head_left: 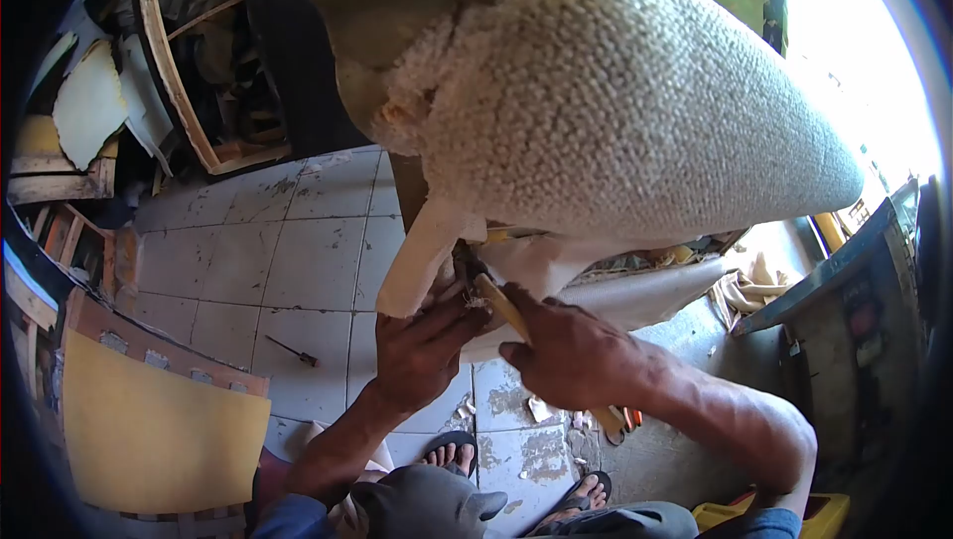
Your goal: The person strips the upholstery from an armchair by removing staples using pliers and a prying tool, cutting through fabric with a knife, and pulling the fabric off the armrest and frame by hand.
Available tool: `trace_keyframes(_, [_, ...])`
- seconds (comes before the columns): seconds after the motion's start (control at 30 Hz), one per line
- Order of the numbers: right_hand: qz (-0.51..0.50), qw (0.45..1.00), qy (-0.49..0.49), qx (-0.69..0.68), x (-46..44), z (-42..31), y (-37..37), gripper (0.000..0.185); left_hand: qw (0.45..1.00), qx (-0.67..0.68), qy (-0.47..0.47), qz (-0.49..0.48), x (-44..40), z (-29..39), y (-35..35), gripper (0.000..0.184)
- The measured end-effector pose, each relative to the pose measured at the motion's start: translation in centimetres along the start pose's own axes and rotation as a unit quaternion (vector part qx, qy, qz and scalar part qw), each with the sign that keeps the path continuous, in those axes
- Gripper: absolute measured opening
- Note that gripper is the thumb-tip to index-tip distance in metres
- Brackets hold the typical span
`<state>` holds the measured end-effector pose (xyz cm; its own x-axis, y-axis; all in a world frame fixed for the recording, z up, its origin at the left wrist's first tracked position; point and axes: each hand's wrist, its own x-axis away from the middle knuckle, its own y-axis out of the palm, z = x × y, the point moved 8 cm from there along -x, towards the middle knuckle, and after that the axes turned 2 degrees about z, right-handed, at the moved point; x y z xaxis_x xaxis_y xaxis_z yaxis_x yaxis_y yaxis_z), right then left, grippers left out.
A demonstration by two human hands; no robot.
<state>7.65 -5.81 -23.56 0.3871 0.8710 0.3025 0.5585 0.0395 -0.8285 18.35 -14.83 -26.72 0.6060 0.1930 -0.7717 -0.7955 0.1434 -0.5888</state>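
Note:
My right hand [561, 350] is closed around a light wooden handle [503, 309], whose upper end meets the underside of a padded furniture piece. The piece is covered in nubbly cream fabric [615, 102]. Just to the left, my left hand [427, 345] has its fingers bent together at the same spot, beside a hanging cream strip [422, 256]. What those fingers pinch is too small and dark to tell. Pale cloth [541, 259] hangs below the nubbly fabric, and the frame's edge is partly hidden by my hands.
A screwdriver-like tool [291, 350] lies on the tiled floor [308, 251]. Yellow foam on a frame [164, 425] stands at the lower left. Wooden frames [164, 63] lean at the upper left, and a panel [844, 281] stands at the right. Scraps lie near my feet.

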Motion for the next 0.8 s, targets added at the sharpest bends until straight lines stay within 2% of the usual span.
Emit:
trace_keyframes(0.03, [0.000,1.000,0.001,-0.003,0.2,0.0,-0.3,0.052,1.000,0.000,0.001,-0.003,0.2,0.1,-0.2,0.029])
trace_keyframes(0.1, [-0.028,0.997,0.070,0.013,0.6,1.4,-1.5,0.041,1.000,-0.014,0.005,-0.019,0.1,0.1,-0.4,0.031])
trace_keyframes(0.13, [0.002,0.997,0.052,0.049,0.1,2.4,-1.6,0.033,1.000,-0.019,0.005,-0.017,0.1,-0.2,-0.3,0.031])
trace_keyframes(0.23, [0.004,0.991,0.042,0.124,-1.5,3.8,-2.6,0.031,1.000,0.006,0.007,-0.001,0.3,-0.5,-0.2,0.032])
trace_keyframes(0.27, [0.035,0.976,0.014,0.214,-2.5,4.4,-2.9,0.030,1.000,0.005,0.007,-0.001,0.0,-0.3,-0.1,0.032])
trace_keyframes(0.3, [0.035,0.976,0.006,0.214,-3.3,5.6,-3.1,0.030,1.000,0.004,0.004,-0.005,0.0,-0.1,0.0,0.033])
trace_keyframes(0.33, [0.124,0.935,-0.137,0.303,-3.6,4.5,-4.2,0.030,1.000,-0.004,0.004,-0.004,-0.2,-0.1,0.2,0.033])
trace_keyframes(0.37, [0.208,0.859,-0.274,0.379,-3.1,3.4,-4.4,0.031,1.000,-0.006,0.002,-0.012,-0.3,0.0,0.5,0.032])
trace_keyframes(0.4, [0.238,0.833,-0.302,0.397,-3.7,3.9,-4.1,0.033,1.000,-0.008,-0.001,-0.020,-0.3,0.1,0.9,0.031])
trace_keyframes(0.43, [0.240,0.832,-0.307,0.395,-4.6,4.9,-3.8,0.033,1.000,-0.014,-0.001,-0.020,0.0,0.1,1.5,0.031])
trace_keyframes(0.5, [0.371,0.751,-0.379,0.393,-3.6,5.0,-3.5,0.032,0.999,0.001,-0.020,0.035,0.9,-0.6,2.5,0.035])
trace_keyframes(0.53, [0.368,0.754,-0.379,0.389,-3.4,5.4,-2.2,0.032,0.999,0.000,-0.023,0.030,1.4,-0.7,3.2,0.035])
trace_keyframes(0.57, [0.295,0.842,-0.333,0.303,-4.1,6.5,-1.0,0.030,0.999,0.011,-0.019,0.040,1.8,-0.7,3.6,0.033])
trace_keyframes(0.6, [0.222,0.908,-0.281,0.218,-4.4,6.3,-0.5,0.028,0.998,0.021,-0.010,0.058,1.5,-0.7,3.8,0.033])
trace_keyframes(0.63, [0.134,0.984,-0.104,0.059,-3.9,7.7,0.1,0.027,0.998,0.020,-0.003,0.066,1.0,-1.2,3.3,0.033])
trace_keyframes(0.7, [0.053,0.997,-0.043,-0.044,-3.1,6.6,1.7,0.027,0.972,0.152,-0.073,0.164,1.4,-2.9,0.1,0.039])
trace_keyframes(0.77, [0.047,0.996,-0.054,-0.057,-3.4,7.4,3.2,0.029,0.920,0.073,-0.103,0.370,-1.3,-2.6,-4.8,0.050])
trace_keyframes(0.8, [0.049,0.994,-0.073,-0.061,-3.4,7.0,3.5,0.030,0.924,0.072,-0.098,0.362,-3.2,-2.8,-4.8,0.050])
